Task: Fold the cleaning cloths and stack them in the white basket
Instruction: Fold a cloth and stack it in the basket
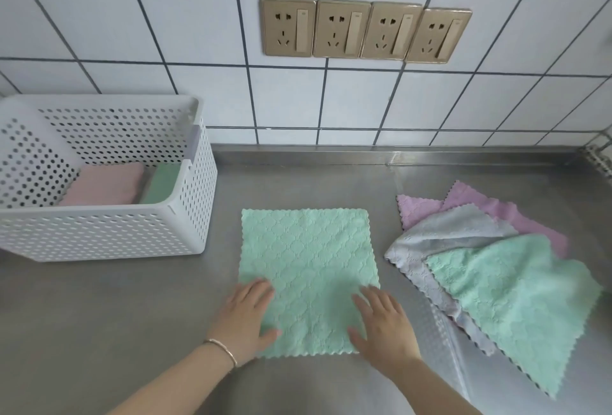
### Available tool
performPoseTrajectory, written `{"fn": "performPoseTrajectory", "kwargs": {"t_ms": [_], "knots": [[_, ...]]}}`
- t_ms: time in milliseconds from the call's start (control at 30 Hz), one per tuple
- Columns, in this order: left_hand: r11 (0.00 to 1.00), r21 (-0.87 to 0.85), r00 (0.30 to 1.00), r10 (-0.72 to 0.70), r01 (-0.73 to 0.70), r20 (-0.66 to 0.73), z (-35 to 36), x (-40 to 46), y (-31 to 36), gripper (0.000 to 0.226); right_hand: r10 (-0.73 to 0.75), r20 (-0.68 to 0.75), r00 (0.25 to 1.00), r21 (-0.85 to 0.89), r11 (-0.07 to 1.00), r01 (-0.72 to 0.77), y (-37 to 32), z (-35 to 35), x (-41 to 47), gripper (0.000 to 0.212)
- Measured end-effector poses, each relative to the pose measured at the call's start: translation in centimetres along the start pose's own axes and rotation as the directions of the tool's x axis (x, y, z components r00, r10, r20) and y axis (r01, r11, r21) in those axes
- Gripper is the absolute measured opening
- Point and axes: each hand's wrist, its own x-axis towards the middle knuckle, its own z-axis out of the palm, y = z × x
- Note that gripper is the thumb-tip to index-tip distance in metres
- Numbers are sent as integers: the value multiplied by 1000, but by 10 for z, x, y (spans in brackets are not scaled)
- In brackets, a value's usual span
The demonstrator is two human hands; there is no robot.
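A mint green cloth [308,275] lies spread flat on the steel worktop [116,308], in front of the person and just right of the white basket [106,235]. Both hands press on its near part with fingers straight and slightly spread: the left hand [246,322] on the near left corner, half on the cloth and half on the worktop, and the right hand [381,325] on the near right corner. The hands are apart, one at each side, and neither pinches the fabric.

The step in hand looks like smoothing the cloth flat before the first fold. The cloth shows no crease and no edge is lifted, so the fold itself is not yet begun.

The basket stands at the left against the tiled wall [165,33]. Inside it lie a folded pink cloth [106,184] and a folded green cloth [162,182] side by side. To the right, well apart from the spread cloth, a loose pile [490,265] waits: purple at the bottom, grey over it, another mint green on top.

The next move probably calls for pinching the two near corners and carrying them over to meet the far edge, keeping the scalloped edges lined up. The fabric looks soft and limp, so it may slide on the smooth steel unless one part is held down.
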Motion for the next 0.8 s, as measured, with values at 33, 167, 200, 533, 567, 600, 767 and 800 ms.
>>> {"fn": "performPoseTrajectory", "kwargs": {"t_ms": [33, 167, 200, 533, 567, 600, 767, 800], "knots": [[995, -34, 996, 91, -92, -13, 3, -7, 3, 66, -98, -11, 995, 8, 995, 99, -6, 1, -7, 50], [964, -12, 964, 265, -265, -32, 21, -27, 14, 53, -269, -32, 962, 42, 962, 271, -17, 19, -22, 41], [962, 2, 960, 274, -274, -55, 25, -29, 14, 48, -270, -56, 961, 43, 961, 272, -16, 20, -22, 34], [882, -469, 960, -158, 33, -230, 23, -39, -13, 51, 164, -40, 986, 347, 927, -140, 17, 6, -19, 42], [831, -543, 945, -264, 120, -195, 22, -41, -17, 44, 220, -9, 976, 421, 886, -196, 19, 1, -19, 33], [765, -609, 932, -345, 210, -113, 17, -44, -20, 36, 264, 37, 964, 469, 847, -250, 20, -5, -20, 24], [728, -611, 949, -271, 311, 160, -5, -58, -36, 30, 156, 282, 947, 473, 836, -279, 25, -32, -28, 41], [722, -601, 939, -258, 344, 228, -7, -60, -37, 31, 141, 363, 921, 431, 851, -301, 26, -33, -30, 42]]}}
